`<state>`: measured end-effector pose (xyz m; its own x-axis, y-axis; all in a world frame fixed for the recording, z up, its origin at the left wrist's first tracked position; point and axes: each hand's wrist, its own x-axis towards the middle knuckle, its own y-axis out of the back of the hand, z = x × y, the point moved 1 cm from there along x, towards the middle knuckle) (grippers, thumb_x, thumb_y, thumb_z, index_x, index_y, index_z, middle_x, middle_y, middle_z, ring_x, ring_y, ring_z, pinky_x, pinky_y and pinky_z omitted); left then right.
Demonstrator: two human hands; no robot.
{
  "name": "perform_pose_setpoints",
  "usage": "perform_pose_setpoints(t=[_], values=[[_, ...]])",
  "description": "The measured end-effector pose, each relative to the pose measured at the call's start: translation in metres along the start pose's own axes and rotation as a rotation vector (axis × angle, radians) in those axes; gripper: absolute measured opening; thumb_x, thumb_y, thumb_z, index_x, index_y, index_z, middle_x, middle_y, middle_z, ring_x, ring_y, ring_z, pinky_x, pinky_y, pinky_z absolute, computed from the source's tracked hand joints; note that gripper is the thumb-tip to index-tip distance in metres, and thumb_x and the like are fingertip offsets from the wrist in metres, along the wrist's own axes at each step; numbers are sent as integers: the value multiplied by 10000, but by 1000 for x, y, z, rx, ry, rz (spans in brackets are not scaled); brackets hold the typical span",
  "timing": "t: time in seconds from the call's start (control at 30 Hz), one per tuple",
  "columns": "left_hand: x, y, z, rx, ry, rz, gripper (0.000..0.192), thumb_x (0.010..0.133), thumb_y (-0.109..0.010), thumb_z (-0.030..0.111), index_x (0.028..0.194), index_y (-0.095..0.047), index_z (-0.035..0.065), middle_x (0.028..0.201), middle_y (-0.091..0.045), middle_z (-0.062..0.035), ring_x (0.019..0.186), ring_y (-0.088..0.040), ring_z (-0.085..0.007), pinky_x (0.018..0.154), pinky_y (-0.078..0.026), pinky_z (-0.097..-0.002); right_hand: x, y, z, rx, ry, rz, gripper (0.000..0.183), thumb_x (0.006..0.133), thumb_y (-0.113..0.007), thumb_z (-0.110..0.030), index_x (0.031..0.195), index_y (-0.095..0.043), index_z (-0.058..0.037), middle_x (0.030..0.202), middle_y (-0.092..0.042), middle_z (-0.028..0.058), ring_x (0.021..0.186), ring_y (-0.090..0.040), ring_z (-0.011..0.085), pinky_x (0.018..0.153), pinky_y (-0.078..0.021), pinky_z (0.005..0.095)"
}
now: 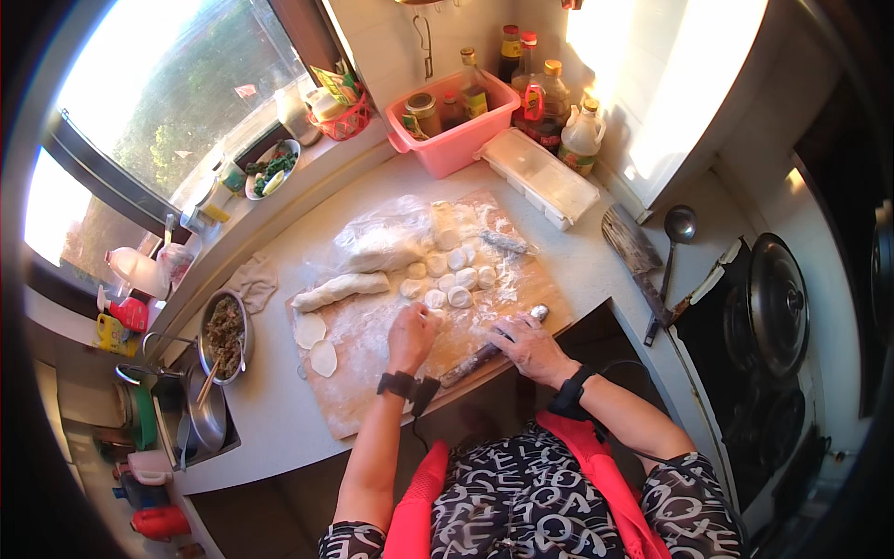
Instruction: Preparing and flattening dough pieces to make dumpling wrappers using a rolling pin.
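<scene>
A floured wooden board (391, 391) lies before me on the counter. My left hand (411, 338) is over its middle, fingers curled in at a small pale dough round (437, 318) beside the cluster; the fingers partly hide it. My right hand (534, 349) grips the far end of a dark, flour-dusted rolling pin (475, 362), which lies slanted along the near edge. Beyond my left hand sit several flattened dough rounds (460, 297). Farther back are a dough log (341, 290) and a larger dough lump (384, 255) under clear plastic. Two rolled wrappers (323, 358) lie at the left.
A metal bowl of filling (225, 335) with chopsticks and a spoon stands at left by the sink (209, 412). Behind the board are a pink bin (447, 150) and a white lidded box (538, 175). A cleaver (632, 241), a ladle (679, 225) and a lidded pan (777, 304) are at right.
</scene>
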<state>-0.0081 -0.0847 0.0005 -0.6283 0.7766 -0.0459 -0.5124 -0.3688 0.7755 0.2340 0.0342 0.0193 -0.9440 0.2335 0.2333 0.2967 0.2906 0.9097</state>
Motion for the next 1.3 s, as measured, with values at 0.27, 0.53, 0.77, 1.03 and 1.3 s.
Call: perform_pose_setpoints(t=[0.27,0.53,0.77,1.03,1.3], values=[[-20,-27,71,-72,-265,-123,196,820,-701,148,955,-653,13,856,-647,-198,884,-637,-391,773,-497,-471,-22,21,20,-50,-63,-60,376,911,-546,-125,1282,-585,-83,1306,-585,147,1275,-545,322,1141,-361,492],[9,-40,63,-106,-331,-339,218,811,-668,130,993,-674,9,853,-680,-173,820,-656,-372,733,-514,-440,28,-2,18,-111,-260,22,645,984,-551,-418,1460,-421,-3,1531,-424,193,1422,-402,348,1171,-278,553],[13,-37,57,-110,-333,-252,196,873,-650,166,971,-703,5,810,-702,-184,736,-673,-298,695,-530,-391,46,-11,20,-92,-274,119,641,981,-548,-436,1485,-412,-63,1536,-425,155,1416,-400,345,1163,-246,591],[-24,-22,73,-185,-75,-311,230,897,-703,210,947,-711,-14,819,-698,-166,723,-664,-249,672,-523,-374,17,-6,16,-125,-285,78,685,957,-576,-454,1484,-413,-48,1555,-400,169,1434,-383,340,1152,-261,613],[-2,-29,62,-38,-449,-157,208,882,-682,177,949,-707,-18,786,-669,-180,756,-647,-347,722,-512,-430,23,-2,6,-35,-299,-33,666,961,-573,-449,1475,-421,-53,1521,-436,155,1415,-403,331,1149,-253,614]])
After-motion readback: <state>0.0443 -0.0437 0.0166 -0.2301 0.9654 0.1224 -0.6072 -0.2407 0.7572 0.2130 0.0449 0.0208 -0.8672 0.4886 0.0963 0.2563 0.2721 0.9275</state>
